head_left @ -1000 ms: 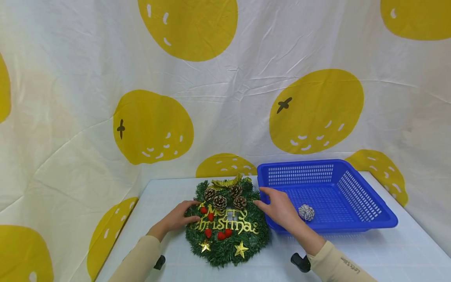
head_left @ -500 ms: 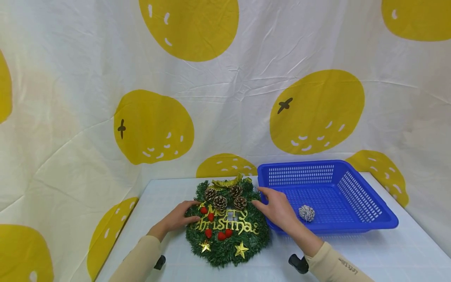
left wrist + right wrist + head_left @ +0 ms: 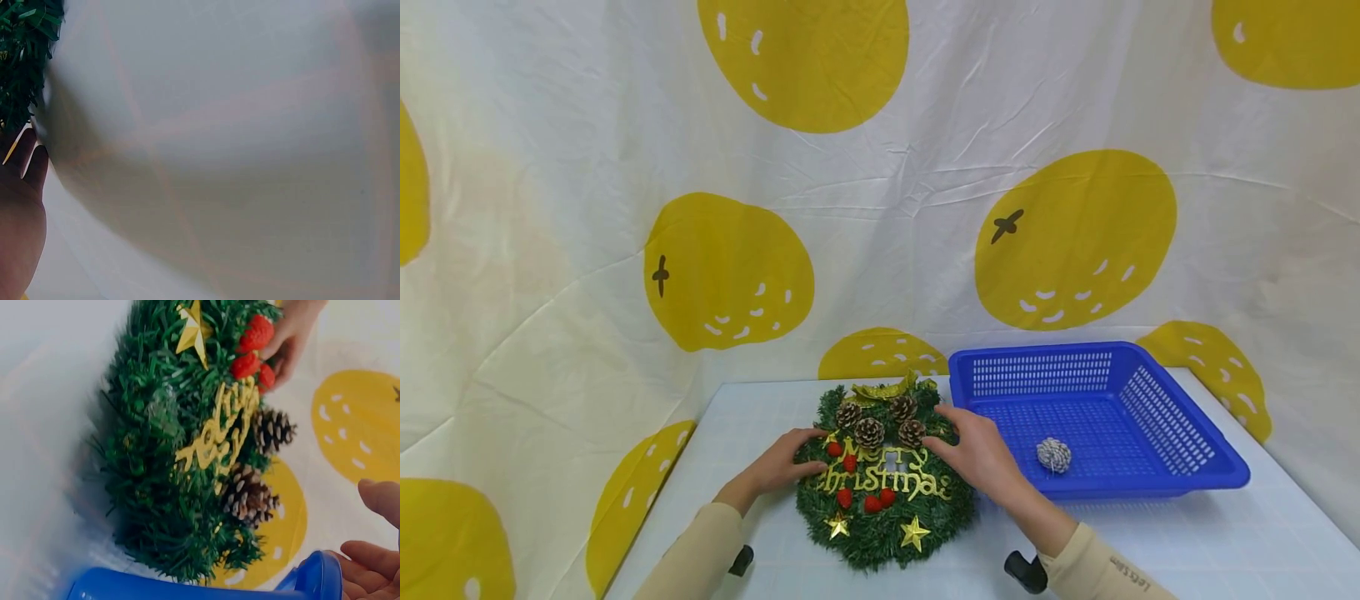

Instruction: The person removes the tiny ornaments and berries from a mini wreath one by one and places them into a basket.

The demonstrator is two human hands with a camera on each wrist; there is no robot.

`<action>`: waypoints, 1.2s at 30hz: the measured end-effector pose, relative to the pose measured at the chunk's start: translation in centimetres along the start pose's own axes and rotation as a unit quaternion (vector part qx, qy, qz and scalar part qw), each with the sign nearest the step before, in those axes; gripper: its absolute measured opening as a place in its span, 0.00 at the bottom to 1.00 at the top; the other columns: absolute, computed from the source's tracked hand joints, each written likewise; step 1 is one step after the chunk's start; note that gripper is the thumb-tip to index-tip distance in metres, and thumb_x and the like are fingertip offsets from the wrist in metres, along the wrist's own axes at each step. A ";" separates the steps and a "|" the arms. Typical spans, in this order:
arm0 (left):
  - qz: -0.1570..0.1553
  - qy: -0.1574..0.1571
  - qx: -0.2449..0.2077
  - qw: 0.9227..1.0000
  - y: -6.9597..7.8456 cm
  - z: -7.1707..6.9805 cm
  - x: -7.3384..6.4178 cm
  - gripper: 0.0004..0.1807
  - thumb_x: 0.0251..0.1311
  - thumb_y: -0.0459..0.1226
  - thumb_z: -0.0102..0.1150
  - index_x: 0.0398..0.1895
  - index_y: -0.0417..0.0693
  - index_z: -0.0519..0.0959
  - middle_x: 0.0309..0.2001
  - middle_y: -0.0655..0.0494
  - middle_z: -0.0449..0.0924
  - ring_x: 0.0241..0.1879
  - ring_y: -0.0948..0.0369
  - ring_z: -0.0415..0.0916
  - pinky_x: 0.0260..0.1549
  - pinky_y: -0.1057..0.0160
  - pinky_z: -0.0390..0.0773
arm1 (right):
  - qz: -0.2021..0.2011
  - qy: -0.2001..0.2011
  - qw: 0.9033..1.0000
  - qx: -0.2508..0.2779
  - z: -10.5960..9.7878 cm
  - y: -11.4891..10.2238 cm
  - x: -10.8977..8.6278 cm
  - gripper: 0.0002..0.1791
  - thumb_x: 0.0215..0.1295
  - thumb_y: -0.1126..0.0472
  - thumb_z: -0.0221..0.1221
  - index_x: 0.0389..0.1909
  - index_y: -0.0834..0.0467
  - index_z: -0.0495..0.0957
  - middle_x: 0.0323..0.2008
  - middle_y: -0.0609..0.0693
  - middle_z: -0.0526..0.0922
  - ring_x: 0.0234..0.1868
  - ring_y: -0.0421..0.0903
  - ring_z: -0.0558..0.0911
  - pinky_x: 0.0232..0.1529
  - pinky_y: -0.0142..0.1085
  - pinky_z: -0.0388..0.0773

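Note:
A green Christmas wreath [image 3: 880, 533] lies on the table, with several brown pine cones [image 3: 869, 432], red strawberries [image 3: 872, 503], gold stars [image 3: 914, 533] and gold "Merry Christmas" lettering [image 3: 887, 479]. At its left edge rests my left hand [image 3: 781, 458], touching the greenery beside the strawberries. The left wrist view shows its outer fingers [image 3: 37, 165] nearly straight. Over the upper right of the wreath my right hand [image 3: 973, 442] is spread, thumb apart from the other fingers, near a pine cone. Whether it touches the wreath is unclear; nothing is seen in it.
Right of the wreath stands a blue plastic basket [image 3: 1210, 433] with a whitish pine cone [image 3: 1053, 455] inside. Its near left side comes close to the wreath and right hand. A white curtain [image 3: 887, 250] with yellow fruit prints hangs behind the pale table [image 3: 752, 408].
My right hand has moved left and slightly down, from the wreath's right edge to over its upper right part. The left hand, wreath and basket have stayed in place.

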State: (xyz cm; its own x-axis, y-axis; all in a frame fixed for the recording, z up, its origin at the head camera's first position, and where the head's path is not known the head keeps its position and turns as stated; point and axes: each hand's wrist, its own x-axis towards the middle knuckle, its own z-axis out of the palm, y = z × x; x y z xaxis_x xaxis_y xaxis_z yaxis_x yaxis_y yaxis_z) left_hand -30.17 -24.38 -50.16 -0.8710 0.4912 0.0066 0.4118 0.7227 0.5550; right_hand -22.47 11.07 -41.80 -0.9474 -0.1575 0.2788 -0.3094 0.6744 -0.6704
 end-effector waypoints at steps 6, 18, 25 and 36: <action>-0.001 0.000 0.002 1.000 -0.3 0.1 0.1 0.36 0.63 0.55 0.60 0.69 0.49 0.67 0.66 0.43 0.67 0.66 0.41 0.62 0.61 0.37 0.62 | -0.004 -0.006 1.000 0.004 0.8 -0.4 -0.2 0.30 0.61 0.53 0.67 0.62 0.61 0.75 0.58 0.59 0.78 0.56 0.59 0.78 0.52 0.53 0.77; -0.004 0.000 -0.001 1.000 -0.1 0.1 0.0 0.35 0.63 0.54 0.60 0.69 0.48 0.67 0.66 0.42 0.66 0.66 0.41 0.61 0.61 0.36 0.62 | -0.017 -0.026 0.999 0.009 2.0 -1.0 -0.5 0.30 0.61 0.54 0.67 0.62 0.63 0.74 0.58 0.60 0.78 0.57 0.59 0.78 0.52 0.53 0.76; -0.001 0.003 0.004 1.000 -0.1 0.0 0.1 0.35 0.63 0.55 0.60 0.69 0.48 0.68 0.66 0.42 0.67 0.66 0.40 0.61 0.61 0.36 0.62 | -0.010 -0.030 0.999 0.014 2.9 -1.4 -0.7 0.31 0.62 0.54 0.67 0.63 0.63 0.73 0.59 0.60 0.77 0.58 0.59 0.77 0.52 0.53 0.76; 0.001 0.002 0.000 1.000 -0.1 0.1 0.0 0.35 0.63 0.54 0.60 0.69 0.48 0.67 0.66 0.42 0.67 0.66 0.41 0.61 0.61 0.36 0.61 | 0.007 -0.042 0.998 0.055 4.6 -1.7 -1.1 0.40 0.62 0.50 0.67 0.69 0.65 0.65 0.65 0.63 0.71 0.64 0.62 0.71 0.57 0.58 0.71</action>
State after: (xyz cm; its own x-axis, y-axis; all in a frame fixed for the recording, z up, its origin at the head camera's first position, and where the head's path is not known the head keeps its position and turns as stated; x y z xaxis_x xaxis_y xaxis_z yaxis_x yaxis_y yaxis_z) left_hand -30.22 -24.41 -50.36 -0.8710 0.4912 0.0103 0.4137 0.7220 0.5546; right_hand -21.29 6.78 -44.17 -0.9539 -0.2112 0.2133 -0.2986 0.5945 -0.7466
